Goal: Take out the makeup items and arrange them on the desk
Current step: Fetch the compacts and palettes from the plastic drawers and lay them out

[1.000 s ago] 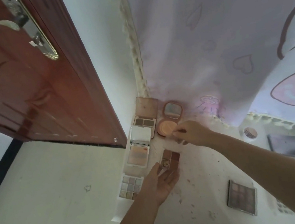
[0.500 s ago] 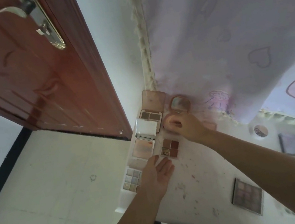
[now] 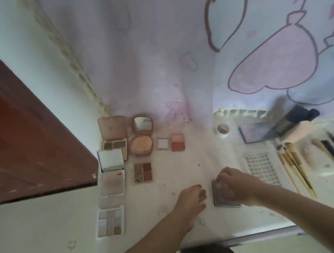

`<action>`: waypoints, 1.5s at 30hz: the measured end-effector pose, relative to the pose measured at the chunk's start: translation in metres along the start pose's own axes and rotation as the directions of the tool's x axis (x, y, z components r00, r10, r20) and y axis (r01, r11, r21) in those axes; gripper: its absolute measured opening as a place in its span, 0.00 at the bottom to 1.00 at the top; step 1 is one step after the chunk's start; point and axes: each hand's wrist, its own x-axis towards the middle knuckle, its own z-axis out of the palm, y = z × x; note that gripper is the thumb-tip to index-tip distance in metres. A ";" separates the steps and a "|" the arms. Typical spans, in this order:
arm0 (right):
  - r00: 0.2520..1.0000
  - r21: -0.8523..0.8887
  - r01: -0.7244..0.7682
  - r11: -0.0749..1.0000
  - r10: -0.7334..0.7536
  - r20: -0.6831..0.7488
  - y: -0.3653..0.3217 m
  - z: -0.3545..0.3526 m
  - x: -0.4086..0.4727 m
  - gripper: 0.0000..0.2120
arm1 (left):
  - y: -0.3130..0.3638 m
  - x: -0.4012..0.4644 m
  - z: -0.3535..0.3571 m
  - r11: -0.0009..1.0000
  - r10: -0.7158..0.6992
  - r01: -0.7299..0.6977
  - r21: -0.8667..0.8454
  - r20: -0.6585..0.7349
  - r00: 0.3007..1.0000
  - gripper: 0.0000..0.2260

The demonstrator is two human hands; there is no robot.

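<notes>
Palette mostly under right hand

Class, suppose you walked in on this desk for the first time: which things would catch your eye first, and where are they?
Both hands meet near the front edge: the right hand grips a dark square palette, with the left hand just beside it. At the desk's left end sit opened palettes and a round powder compact with its mirror up. Brushes lie at the right.

On your left a red-brown door stands open beside the white wall. A pale cartoon-print curtain hangs behind the desk, and you can see light floor below the door.
</notes>
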 end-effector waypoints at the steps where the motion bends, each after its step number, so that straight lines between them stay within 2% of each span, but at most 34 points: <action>1: 1.000 -0.026 0.002 1.000 -0.002 -0.013 0.003 0.012 -0.007 0.24 | -0.001 0.000 0.008 0.999 -0.001 0.000 0.048 0.013 1.000 0.08; 3: 0.995 -0.083 0.036 0.996 -0.044 -0.090 0.009 0.031 -0.013 0.27 | -0.005 0.005 0.018 0.992 0.009 -0.014 0.123 0.044 0.999 0.09; 5: 0.983 -0.083 0.065 0.994 -0.078 -0.167 0.012 0.040 -0.012 0.26 | -0.008 0.006 0.021 0.984 0.028 -0.038 0.173 0.055 0.998 0.10; 9: 0.973 0.087 0.126 0.988 -0.106 -0.205 0.005 0.038 -0.010 0.23 | -0.002 -0.001 0.005 0.981 0.055 -0.067 0.183 0.067 0.996 0.12; 10: 0.967 0.157 0.147 0.977 -0.109 -0.229 -0.002 0.033 -0.011 0.22 | 0.000 -0.003 -0.002 0.986 0.045 -0.062 0.152 0.113 0.993 0.12; 13: 0.946 0.294 0.216 0.931 -0.124 -0.301 -0.026 0.013 -0.011 0.19 | 0.003 -0.016 -0.024 0.979 -0.013 0.080 -0.185 0.338 0.941 0.19; 14: 0.941 0.311 0.235 0.921 -0.137 -0.309 -0.036 0.007 -0.011 0.18 | 0.002 -0.020 -0.032 0.955 0.018 0.101 -0.280 0.392 0.920 0.20; 16: 0.940 0.315 0.266 0.911 -0.172 -0.295 -0.052 -0.003 -0.009 0.18 | 0.003 -0.031 -0.045 0.921 0.088 0.080 -0.381 0.403 0.911 0.21; 19: 0.949 0.318 0.295 0.901 -0.237 -0.208 -0.072 -0.012 0.000 0.18 | 0.002 -0.044 -0.062 0.877 0.103 0.080 -0.474 0.348 0.932 0.21; 23: 0.943 0.503 0.308 0.808 -0.330 -0.049 -0.095 -0.025 0.016 0.13 | -0.011 -0.056 -0.093 0.782 0.059 0.120 -0.612 0.264 0.963 0.22; 27: 0.929 0.668 0.169 0.724 -0.343 0.137 -0.114 -0.040 0.039 0.09 | -0.032 -0.065 -0.119 0.699 -0.007 0.183 -0.691 0.249 0.968 0.24; 30: 0.959 0.694 0.137 0.706 -0.270 0.085 -0.125 -0.041 0.063 0.09 | -0.043 -0.067 -0.126 0.651 -0.044 0.159 -0.742 0.172 0.984 0.23; 36: 0.968 0.518 0.227 0.825 -0.250 -0.026 -0.150 -0.027 0.089 0.11 | -0.048 -0.063 -0.134 0.581 -0.132 0.056 -0.812 -0.026 0.991 0.18; 41: 0.971 0.475 0.227 0.850 -0.234 -0.045 -0.154 -0.017 0.093 0.13 | -0.048 -0.070 -0.137 0.607 -0.159 0.013 -0.795 -0.106 0.982 0.20; 45: 0.975 0.492 0.221 0.842 -0.206 -0.086 -0.157 -0.011 0.092 0.13 | -0.042 -0.070 -0.134 0.621 -0.155 -0.052 -0.782 -0.188 0.970 0.18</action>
